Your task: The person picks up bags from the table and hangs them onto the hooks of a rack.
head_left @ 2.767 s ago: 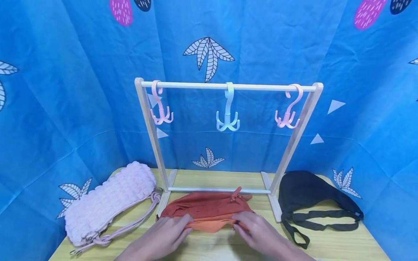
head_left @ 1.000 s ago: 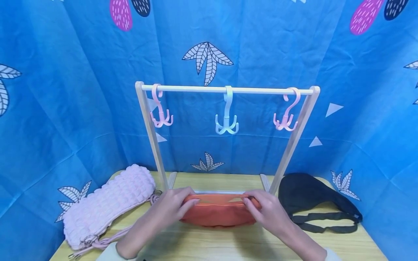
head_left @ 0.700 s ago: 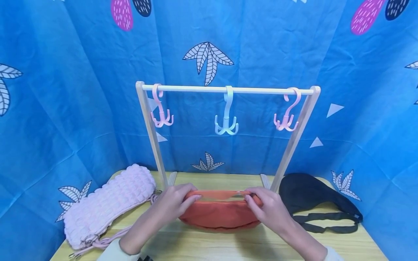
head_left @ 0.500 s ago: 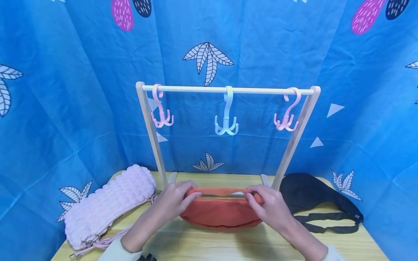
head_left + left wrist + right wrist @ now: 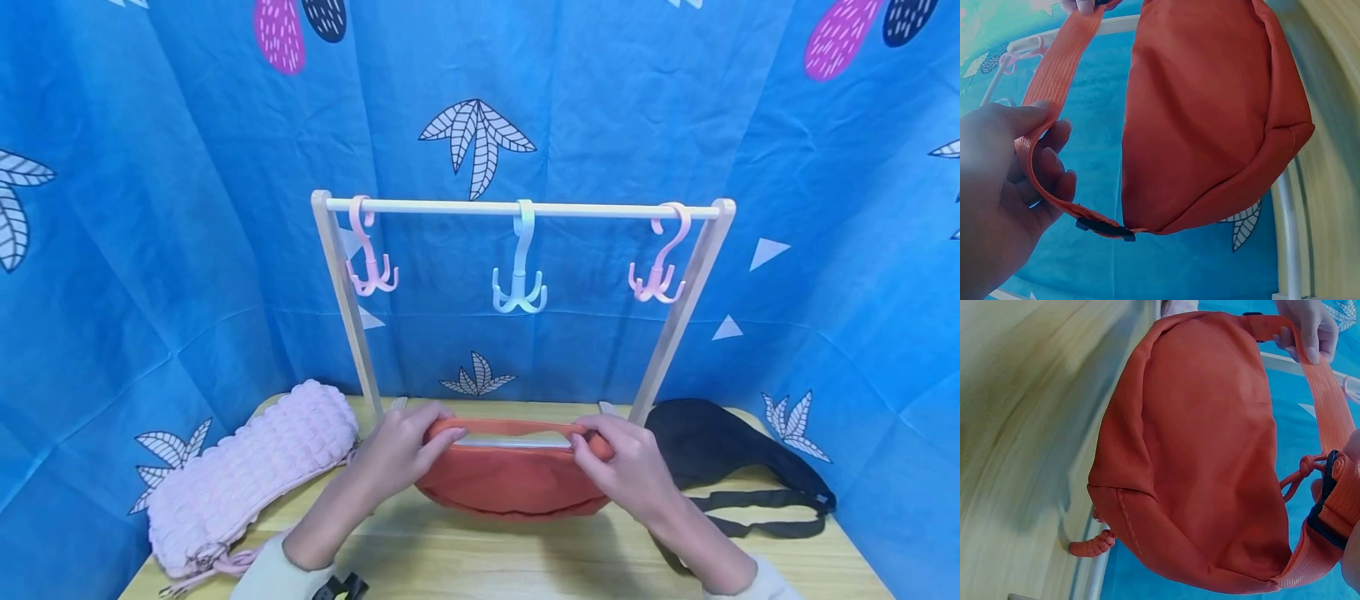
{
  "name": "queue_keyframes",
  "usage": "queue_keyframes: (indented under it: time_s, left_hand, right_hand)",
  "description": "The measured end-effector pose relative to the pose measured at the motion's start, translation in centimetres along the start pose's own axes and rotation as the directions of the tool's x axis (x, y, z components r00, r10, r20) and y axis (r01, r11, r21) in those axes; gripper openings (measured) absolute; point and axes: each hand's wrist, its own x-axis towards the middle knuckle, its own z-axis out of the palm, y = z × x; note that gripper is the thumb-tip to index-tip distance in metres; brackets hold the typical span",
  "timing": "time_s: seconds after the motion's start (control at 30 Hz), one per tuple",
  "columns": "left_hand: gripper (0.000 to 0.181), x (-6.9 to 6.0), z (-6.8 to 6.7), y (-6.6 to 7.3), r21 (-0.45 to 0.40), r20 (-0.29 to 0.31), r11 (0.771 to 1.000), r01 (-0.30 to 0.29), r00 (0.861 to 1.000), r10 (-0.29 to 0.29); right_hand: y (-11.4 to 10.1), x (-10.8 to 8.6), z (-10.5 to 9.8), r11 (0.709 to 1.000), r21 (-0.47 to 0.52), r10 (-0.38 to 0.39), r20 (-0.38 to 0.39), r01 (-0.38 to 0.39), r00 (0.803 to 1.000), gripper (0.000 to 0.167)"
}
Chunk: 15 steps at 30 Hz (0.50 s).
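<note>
An orange-red waist bag hangs from its orange strap between both hands, in front of the rack's lower bar. My left hand pinches the strap's left part between thumb and fingers; a black slider sits below it in the left wrist view. My right hand grips the strap's right part, beside a black buckle in the right wrist view. A knotted cord and a braided zipper pull dangle from the bag. The bag's underside appears off the table in both wrist views.
Behind stands a wooden rack bearing a pink hook, a light-blue hook and another pink hook. A puffy lilac bag lies left on the table, a black bag right. Blue patterned cloth surrounds it.
Earliest, the bag lay on the table with both hands at its near edge. Since then it has been lifted and turned strap-up; lately both hands have risen slightly with it, widening the strap's gap.
</note>
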Motion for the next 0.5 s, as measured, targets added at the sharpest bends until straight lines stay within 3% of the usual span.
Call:
queue_keyframes:
  time_s: [0.3, 0.5]
  left_hand:
    - [0.011, 1.0, -0.7, 0.4, -0.021, -0.011, 1.0, 0.002, 1.0, -0.002]
    - [0.01, 1.8, -1.0, 0.9, -0.026, -0.031, 0.999, 0.02, 0.999, -0.02]
  right_hand:
    - [0.0, 0.8, -0.4, 1.0, -0.007, 0.02, -0.005, -0.02, 1.0, 0.021]
    - [0.0, 1.6, -0.6, 1.0, -0.019, 0.005, -0.049, -0.006, 0.999, 0.023]
